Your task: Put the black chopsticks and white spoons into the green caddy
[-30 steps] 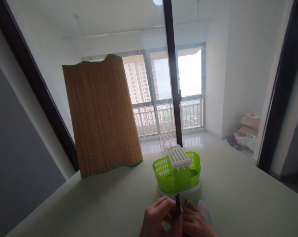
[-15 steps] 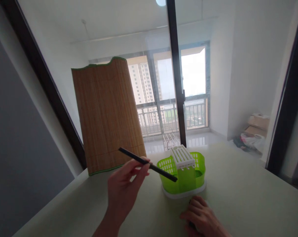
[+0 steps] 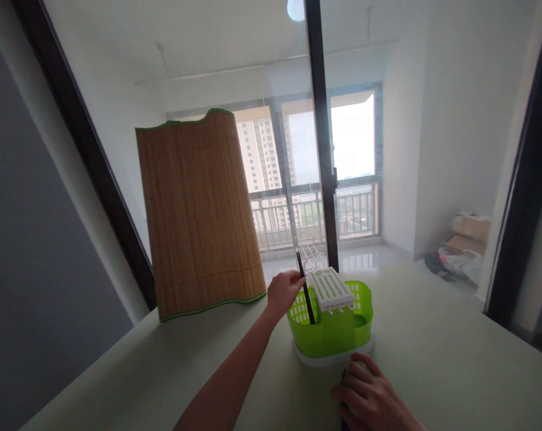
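Observation:
Black chopsticks (image 3: 307, 302) stand nearly upright, pinched near their upper part by my left hand (image 3: 287, 290). Their lower ends are inside the left compartment of a green plastic utensil caddy (image 3: 336, 335). The caddy has a white base and a white slotted rack (image 3: 330, 288) across its middle, with small hooks along the front. My right hand (image 3: 365, 392) rests on the table in front of the caddy, fingers curled. It closes round something dark and narrow that looks like more black chopsticks, mostly hidden under the fingers.
A bamboo mat (image 3: 199, 209) with green edging stands on the white table (image 3: 131, 371) to the left of the caddy. Behind the table is a glass door with a dark frame (image 3: 322, 131). Beyond the glass stands a wire rack (image 3: 313, 254); boxes (image 3: 471, 230) and bags lie at right.
My left hand has moved right and forward to the caddy. The chopsticks have turned from slanted to nearly upright, with their lower ends now inside the left compartment. My right hand has barely moved.

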Motion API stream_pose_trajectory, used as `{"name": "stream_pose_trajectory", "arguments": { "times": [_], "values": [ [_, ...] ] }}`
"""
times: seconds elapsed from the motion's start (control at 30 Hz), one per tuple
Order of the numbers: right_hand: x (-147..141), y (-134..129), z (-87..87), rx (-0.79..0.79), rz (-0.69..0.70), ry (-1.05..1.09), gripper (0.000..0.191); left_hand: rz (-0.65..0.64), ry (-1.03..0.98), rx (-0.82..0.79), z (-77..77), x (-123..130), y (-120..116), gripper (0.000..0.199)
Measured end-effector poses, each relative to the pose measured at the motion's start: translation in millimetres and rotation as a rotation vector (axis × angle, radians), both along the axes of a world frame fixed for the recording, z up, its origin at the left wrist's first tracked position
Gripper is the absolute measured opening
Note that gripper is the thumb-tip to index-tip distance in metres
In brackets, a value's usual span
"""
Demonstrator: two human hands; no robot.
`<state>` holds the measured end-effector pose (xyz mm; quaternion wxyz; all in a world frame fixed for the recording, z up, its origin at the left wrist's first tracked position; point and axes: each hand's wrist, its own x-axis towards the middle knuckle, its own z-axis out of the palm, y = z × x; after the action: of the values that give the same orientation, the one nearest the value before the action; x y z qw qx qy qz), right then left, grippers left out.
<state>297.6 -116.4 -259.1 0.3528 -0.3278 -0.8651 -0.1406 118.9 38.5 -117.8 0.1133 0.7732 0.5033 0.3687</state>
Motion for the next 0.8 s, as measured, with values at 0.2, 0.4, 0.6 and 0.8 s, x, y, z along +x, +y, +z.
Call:
{"name": "stream_pose_trajectory", "arguments": {
  "times": [0.2, 0.4, 0.6, 0.8],
  "values": [
    [1, 1, 1.3, -0.041, -0.028, 0.003, 0.015, 0.048, 0.100, -0.034, -13.8, 7, 5, 0.027],
    [0, 1, -2.8, -0.068, -0.025, 0.043, 0.016, 0.053, 0.218, -0.018, -18.1, 10, 4, 0.032],
    [3, -2, 7.9, -0.170, -0.021, 0.076, 0.018, 0.136, 0.130, 0.243, -23.5, -3, -29, 0.034],
    [9, -6, 17.4, -0.267, -0.108, 0.174, 0.016, -0.078, 0.039, 0.385, -73.1, -14, -117, 0.016]
  ]
}}
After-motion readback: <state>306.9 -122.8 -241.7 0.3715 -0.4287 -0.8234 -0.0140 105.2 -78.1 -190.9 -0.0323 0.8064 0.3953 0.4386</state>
